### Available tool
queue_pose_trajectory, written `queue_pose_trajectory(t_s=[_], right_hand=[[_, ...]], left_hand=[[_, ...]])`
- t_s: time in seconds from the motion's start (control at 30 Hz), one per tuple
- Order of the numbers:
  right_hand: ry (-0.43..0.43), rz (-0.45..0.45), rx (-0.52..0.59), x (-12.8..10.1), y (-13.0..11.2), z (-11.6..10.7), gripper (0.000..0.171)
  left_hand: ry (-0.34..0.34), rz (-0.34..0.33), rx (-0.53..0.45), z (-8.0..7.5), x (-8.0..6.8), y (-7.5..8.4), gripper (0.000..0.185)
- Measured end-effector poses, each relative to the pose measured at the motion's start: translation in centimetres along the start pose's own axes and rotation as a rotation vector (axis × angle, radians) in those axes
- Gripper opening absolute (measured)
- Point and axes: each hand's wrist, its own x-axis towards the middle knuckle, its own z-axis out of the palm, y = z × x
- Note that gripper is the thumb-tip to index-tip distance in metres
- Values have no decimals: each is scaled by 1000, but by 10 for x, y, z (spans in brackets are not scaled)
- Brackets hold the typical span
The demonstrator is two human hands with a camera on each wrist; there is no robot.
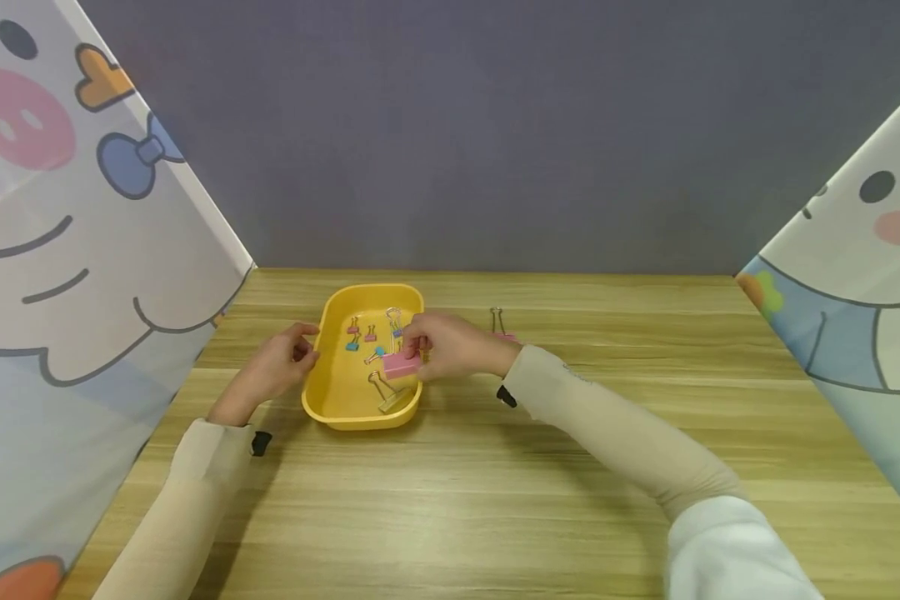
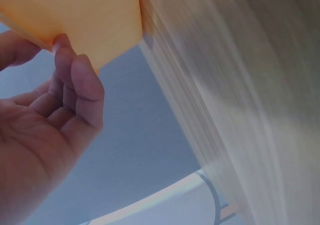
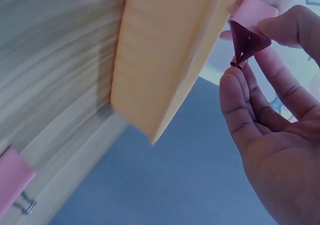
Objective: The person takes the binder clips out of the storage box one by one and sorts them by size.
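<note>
A yellow tray [image 1: 330,400] sits on the wooden table and holds several small coloured binder clips [image 1: 361,335] and a larger yellow one [image 1: 390,395]. My right hand [image 1: 450,346] pinches a big pink binder clip [image 1: 401,364] over the tray's right rim; in the right wrist view the pink clip [image 3: 250,35] sits between thumb and fingers beside the tray wall [image 3: 165,60]. My left hand [image 1: 281,367] rests at the tray's left side, fingers loosely curled, holding nothing; its fingertips [image 2: 62,42] touch the tray wall [image 2: 85,15].
Another pink binder clip [image 1: 501,329] lies on the table right of the tray, also seen as a pink clip [image 3: 12,177] in the right wrist view. Cartoon-printed screens [image 1: 67,250] stand at both sides, with a grey wall [image 1: 495,125] behind.
</note>
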Motion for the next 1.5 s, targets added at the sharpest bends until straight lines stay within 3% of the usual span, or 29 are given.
queue_pose_trajectory(t_s=[0.37, 0.97, 1.2, 1.5], right_hand=[[116, 4, 39, -30, 24, -15, 15], [216, 126, 12, -77, 69, -33, 16], [227, 185, 47, -101, 92, -36, 20], [224, 256, 51, -115, 113, -40, 23]], left_hand=[[1, 9, 12, 1, 2, -2, 41], [8, 8, 12, -1, -2, 0, 41], [1, -2, 16, 1, 0, 0, 41], [-3, 1, 10, 0, 0, 0, 41]])
